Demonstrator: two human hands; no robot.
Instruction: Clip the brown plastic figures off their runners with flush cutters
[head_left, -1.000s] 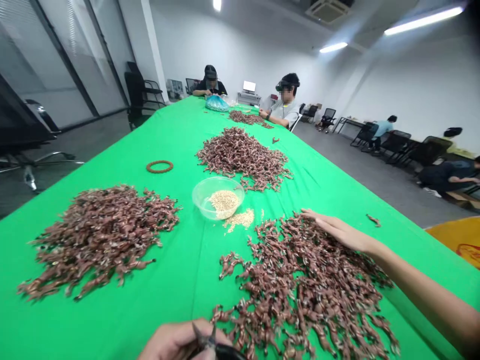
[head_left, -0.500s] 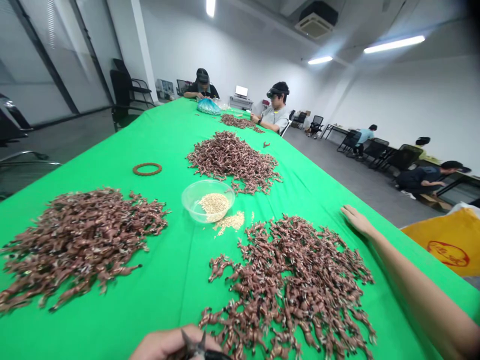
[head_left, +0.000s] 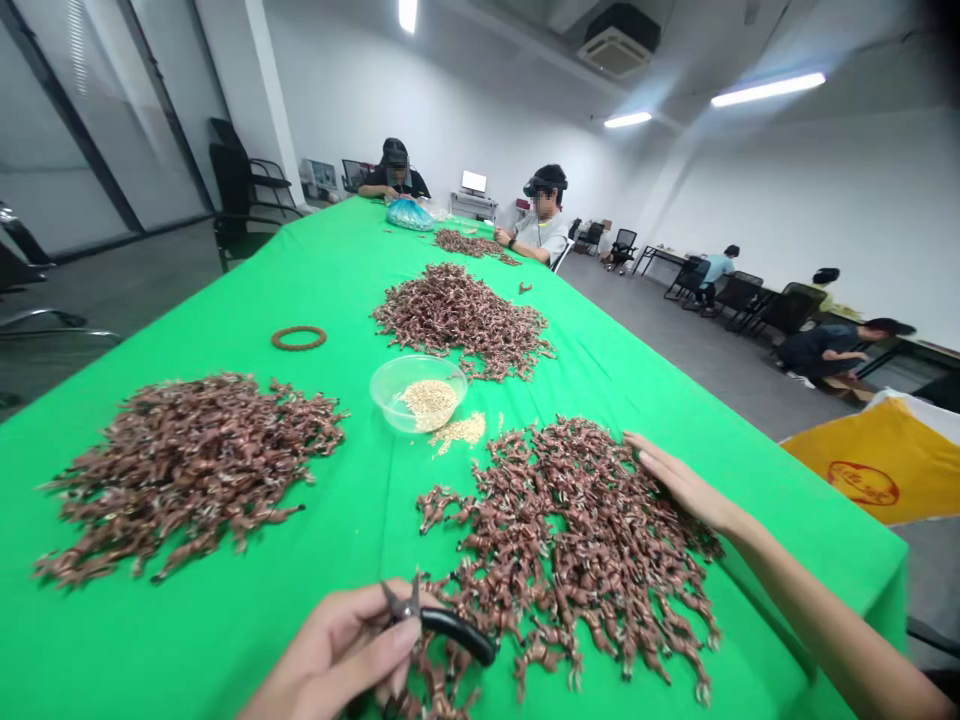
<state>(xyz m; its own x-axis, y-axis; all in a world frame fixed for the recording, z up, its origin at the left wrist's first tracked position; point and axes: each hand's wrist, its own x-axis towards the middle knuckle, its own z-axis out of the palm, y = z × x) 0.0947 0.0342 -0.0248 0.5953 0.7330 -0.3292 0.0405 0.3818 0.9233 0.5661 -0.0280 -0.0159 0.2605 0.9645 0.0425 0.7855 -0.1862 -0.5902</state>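
Observation:
My left hand (head_left: 352,650) is closed around a pair of nippers (head_left: 454,630) with black handles; the jaws point up and stand apart. Beneath and beside it lies the near part of a pile of small brown animal figures (head_left: 585,530), perhaps horses or deer. At the right edge of that pile my right hand (head_left: 679,485) rests with its fingers stretched out, against the figures and grasping nothing. Just beyond the pile stands a clear plastic bowl (head_left: 382,395) holding small pale bits, with more pale bits (head_left: 461,432) spilled beside it.
Other piles of figures lie to the left (head_left: 202,460) and farther back (head_left: 457,320) on the green cloth (head_left: 330,540). A brown ring (head_left: 298,338) lies at left. Two people sit at the far end near a blue bag (head_left: 409,213). A yellow bag (head_left: 862,460) is at right.
My right hand has moved left from the bare cloth to the pile's right edge. My left hand with the nippers has come up further into view.

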